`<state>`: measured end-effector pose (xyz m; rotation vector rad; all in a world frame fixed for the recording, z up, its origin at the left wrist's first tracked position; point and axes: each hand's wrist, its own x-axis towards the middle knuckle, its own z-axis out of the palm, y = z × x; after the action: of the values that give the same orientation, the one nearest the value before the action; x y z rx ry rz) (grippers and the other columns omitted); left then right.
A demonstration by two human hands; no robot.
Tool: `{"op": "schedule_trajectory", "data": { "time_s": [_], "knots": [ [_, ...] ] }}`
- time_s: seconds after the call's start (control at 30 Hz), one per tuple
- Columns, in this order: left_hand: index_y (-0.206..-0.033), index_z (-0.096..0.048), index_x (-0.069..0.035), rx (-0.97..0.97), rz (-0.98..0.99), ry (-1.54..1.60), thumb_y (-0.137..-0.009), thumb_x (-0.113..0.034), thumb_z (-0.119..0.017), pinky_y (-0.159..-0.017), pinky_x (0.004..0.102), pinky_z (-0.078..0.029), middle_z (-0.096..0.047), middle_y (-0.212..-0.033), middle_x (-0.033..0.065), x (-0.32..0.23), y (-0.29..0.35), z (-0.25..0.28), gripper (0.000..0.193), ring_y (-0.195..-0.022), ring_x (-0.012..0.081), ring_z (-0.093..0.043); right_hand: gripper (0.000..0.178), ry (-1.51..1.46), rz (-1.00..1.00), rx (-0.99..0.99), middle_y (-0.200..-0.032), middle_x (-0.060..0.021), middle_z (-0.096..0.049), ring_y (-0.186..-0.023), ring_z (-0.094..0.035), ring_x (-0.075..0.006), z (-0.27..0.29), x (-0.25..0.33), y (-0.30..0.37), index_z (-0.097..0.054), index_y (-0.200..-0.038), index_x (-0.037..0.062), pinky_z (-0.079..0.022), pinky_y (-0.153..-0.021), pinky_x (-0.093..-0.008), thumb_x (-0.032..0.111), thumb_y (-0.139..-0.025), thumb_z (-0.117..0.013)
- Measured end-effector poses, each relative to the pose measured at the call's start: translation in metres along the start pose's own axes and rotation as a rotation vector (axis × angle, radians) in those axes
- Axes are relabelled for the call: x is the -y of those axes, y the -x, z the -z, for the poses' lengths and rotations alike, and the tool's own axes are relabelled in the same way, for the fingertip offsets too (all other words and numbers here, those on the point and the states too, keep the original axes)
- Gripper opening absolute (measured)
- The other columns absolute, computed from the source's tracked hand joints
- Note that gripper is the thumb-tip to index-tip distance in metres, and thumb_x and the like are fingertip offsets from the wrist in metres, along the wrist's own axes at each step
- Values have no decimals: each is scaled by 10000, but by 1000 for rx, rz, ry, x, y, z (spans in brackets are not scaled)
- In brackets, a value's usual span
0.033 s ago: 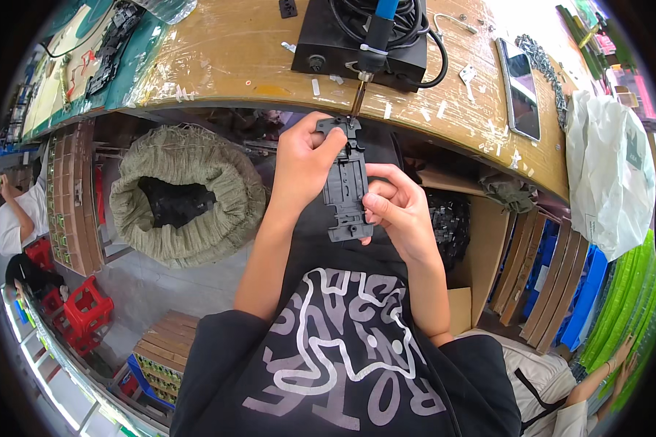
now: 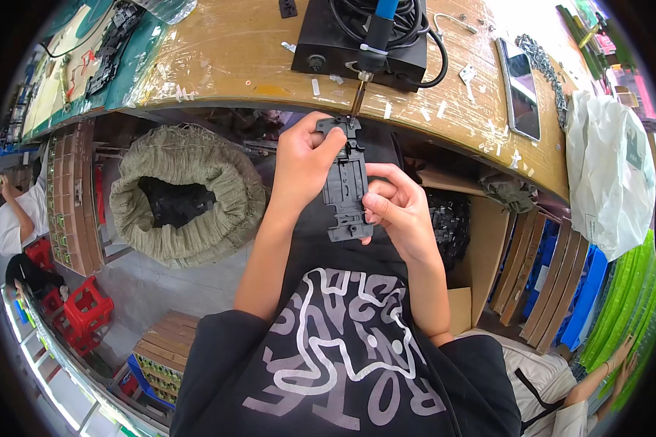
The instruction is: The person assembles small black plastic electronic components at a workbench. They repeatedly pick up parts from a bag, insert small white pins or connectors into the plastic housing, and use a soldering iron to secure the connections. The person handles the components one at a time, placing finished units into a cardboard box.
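Both my hands hold a long black plastic chassis-like part (image 2: 345, 188) just off the table's front edge. My left hand (image 2: 306, 156) is closed round its far end, the thumb lying on top. Lower down, my right hand (image 2: 401, 207) pinches the right side of the near end between thumb and fingers. The tip of a soldering iron (image 2: 361, 91) with a dark and blue handle meets the part's far end, or lies right over it. That iron rests at a black box (image 2: 324, 44) with coiled black cable on it.
A phone (image 2: 521, 91), a chain of small metal pieces and a white plastic bag (image 2: 609, 175) lie along the table's (image 2: 226, 65) right side. Left below stands a woven sack (image 2: 189, 240) of black parts. At right is an open cardboard box (image 2: 485, 255). Other people work at both sides.
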<state>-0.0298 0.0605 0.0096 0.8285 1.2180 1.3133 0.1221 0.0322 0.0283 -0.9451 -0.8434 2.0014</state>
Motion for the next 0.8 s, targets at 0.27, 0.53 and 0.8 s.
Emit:
{"op": "schedule_trajectory", "data": {
  "time_s": [0.27, 0.53, 0.8],
  "knots": [
    [-849, -540, 26, -7, 17, 56, -793, -57, -525, -444, 175, -345, -554, -610, -2, 1, 0, 0, 102, -514, 10, -458, 318, 4, 5, 3, -683, -59, -537, -583, -537, -96, -2, 1, -1, -462, -1049, -52, -493, -415, -237, 50, -774, -587],
    [-871, -547, 27, -23, 21, 48, -796, -58, -519, -440, 177, -357, -565, -619, 8, 1, -1, 0, 117, -507, 12, -470, 327, 0, 6, 5, -687, -61, -539, -588, -538, -103, -1, 1, -2, -457, -1053, -52, -501, -422, -246, 56, -774, -590],
    [-906, -547, 36, -5, 16, 25, -797, -55, -516, -460, 181, -392, -583, -643, 28, -5, 0, -2, 145, -528, 28, -503, 320, -6, 17, 6, -695, -61, -543, -603, -541, -105, 0, 0, -2, -462, -1050, -58, -497, -428, -241, 58, -778, -585]
  ]
}}
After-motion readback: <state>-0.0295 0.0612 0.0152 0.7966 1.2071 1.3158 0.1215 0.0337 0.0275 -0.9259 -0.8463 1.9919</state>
